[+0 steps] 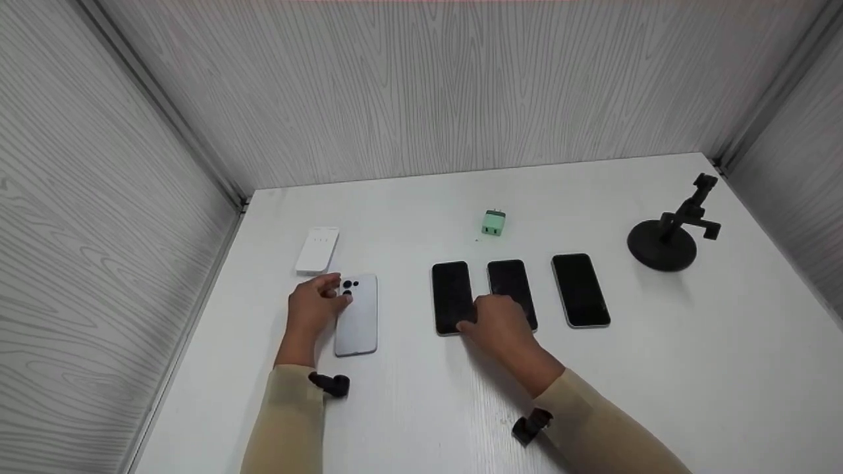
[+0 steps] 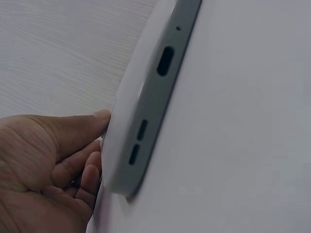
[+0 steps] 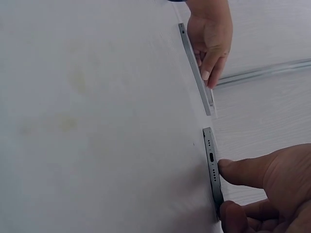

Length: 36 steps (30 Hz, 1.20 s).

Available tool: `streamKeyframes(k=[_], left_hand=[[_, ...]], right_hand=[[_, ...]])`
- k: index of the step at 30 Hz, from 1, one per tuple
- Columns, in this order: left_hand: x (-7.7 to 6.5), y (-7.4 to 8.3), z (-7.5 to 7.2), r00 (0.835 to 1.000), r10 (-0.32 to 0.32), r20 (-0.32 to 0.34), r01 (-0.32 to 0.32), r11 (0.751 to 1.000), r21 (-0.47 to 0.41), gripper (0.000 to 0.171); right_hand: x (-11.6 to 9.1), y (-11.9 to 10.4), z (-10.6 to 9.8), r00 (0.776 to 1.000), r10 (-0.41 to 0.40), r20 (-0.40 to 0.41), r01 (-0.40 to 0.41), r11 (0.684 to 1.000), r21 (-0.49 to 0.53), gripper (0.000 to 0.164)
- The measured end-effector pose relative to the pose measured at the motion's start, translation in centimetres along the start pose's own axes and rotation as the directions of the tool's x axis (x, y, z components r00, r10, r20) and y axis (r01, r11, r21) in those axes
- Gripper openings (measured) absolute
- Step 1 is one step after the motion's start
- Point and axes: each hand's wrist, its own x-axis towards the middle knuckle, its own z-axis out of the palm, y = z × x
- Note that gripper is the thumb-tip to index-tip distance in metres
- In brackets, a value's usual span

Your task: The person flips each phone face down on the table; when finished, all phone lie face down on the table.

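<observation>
A silver-white smartphone (image 1: 356, 322) lies back up on the table, its camera lenses at the far end. My left hand (image 1: 315, 304) holds it by the upper left edge, the thumb over its back near the lenses. In the left wrist view the phone's port end (image 2: 150, 107) looms close, with the other fingers bent against its side. My right hand (image 1: 500, 324) grips the lower right corner of a black-screened smartphone (image 1: 452, 293). Its thumb (image 3: 238, 170) sits by the bottom edge in the right wrist view. A second black-screened phone (image 1: 508, 280) is partly hidden behind that hand.
Farther right lies a third dark phone (image 1: 581, 289). A black stand with a round base (image 1: 662, 247) is at the right back. Behind the phones sits a green charger plug (image 1: 494, 222). A white power bank (image 1: 317, 250) lies beyond my left hand. Wood-grain panels (image 1: 428, 92) enclose the table.
</observation>
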Motion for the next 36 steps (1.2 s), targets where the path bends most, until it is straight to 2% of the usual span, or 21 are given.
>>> streamKeyframes(k=[4, 7, 9, 11, 13, 17, 20, 23, 27, 32, 36], left_hand=[[-0.4, 0.7, 0.4, 1.0, -0.003, -0.015, 0.004, 0.999, 0.051, 0.067], [-1.1, 2.0, 1.2, 0.999, 0.023, -0.024, -0.02, 0.992, 0.125, 0.079], [-1.7, 3.0, 2.0, 0.998, 0.065, 0.003, -0.064, 0.981, 0.181, 0.089], [-2.5, 4.3, 2.8, 0.991, 0.12, 0.062, -0.131, 0.966, 0.222, 0.1], [-3.4, 5.5, 3.8, 0.974, 0.177, 0.144, -0.21, 0.942, 0.261, 0.109], [-4.7, 7.1, 5.8, 0.925, 0.258, 0.28, -0.343, 0.884, 0.317, 0.12], [-5.2, 7.6, 7.1, 0.89, 0.3, 0.344, -0.42, 0.834, 0.358, 0.121], [-5.2, 7.6, 8.2, 0.859, 0.319, 0.4, -0.471, 0.799, 0.374, 0.12], [-5.0, 7.3, 9.1, 0.834, 0.314, 0.453, -0.498, 0.783, 0.374, 0.115], [-4.8, 7.5, 9.3, 0.81, 0.323, 0.489, -0.528, 0.765, 0.37, 0.108], [-4.8, 7.6, 9.2, 0.803, 0.314, 0.506, -0.533, 0.758, 0.377, 0.11]], right_hand=[[0.0, 0.0, 0.0, 1.0, -0.006, 0.002, 0.006, 1.0, -0.007, 0.034], [0.1, 0.1, 0.0, 1.0, -0.012, -0.005, 0.012, 1.0, -0.002, 0.035], [0.1, 0.2, 0.1, 1.0, -0.012, -0.014, 0.012, 1.0, 0.008, 0.034], [0.0, 0.4, 0.1, 1.0, -0.009, -0.023, 0.009, 1.0, 0.025, 0.033], [0.0, 0.4, 0.1, 1.0, -0.005, -0.028, 0.006, 0.999, 0.038, 0.032], [0.0, 0.4, 0.1, 1.0, 0.012, -0.011, -0.011, 0.998, 0.056, 0.033], [0.0, 0.2, 0.1, 1.0, 0.02, 0.006, -0.02, 0.998, 0.067, 0.033], [0.0, 0.2, 0.2, 1.0, 0.015, 0.009, -0.016, 0.998, 0.066, 0.032], [-0.1, 0.2, 0.3, 1.0, 0.004, 0.005, -0.004, 0.998, 0.062, 0.032], [-0.1, 0.2, 0.2, 1.0, -0.01, -0.002, 0.01, 0.999, 0.053, 0.039], [0.0, 0.2, 0.3, 1.0, -0.015, -0.008, 0.015, 0.999, 0.052, 0.04]])
